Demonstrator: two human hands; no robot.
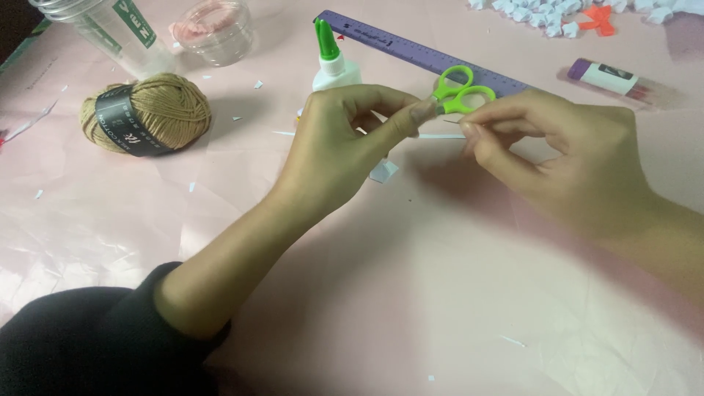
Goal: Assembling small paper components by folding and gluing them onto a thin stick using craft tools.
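— How do we hold it?

— Our left hand [345,139] and right hand [565,158] meet above the middle of the worktop [440,293], fingertips pinched on a thin white paper strip [440,136] stretched between them.

— How far along, would we say?

— A pile of folded paper pieces [543,15] lies at the far edge; this strip is unfolded. Green scissors [462,92] rest just beyond our fingers.
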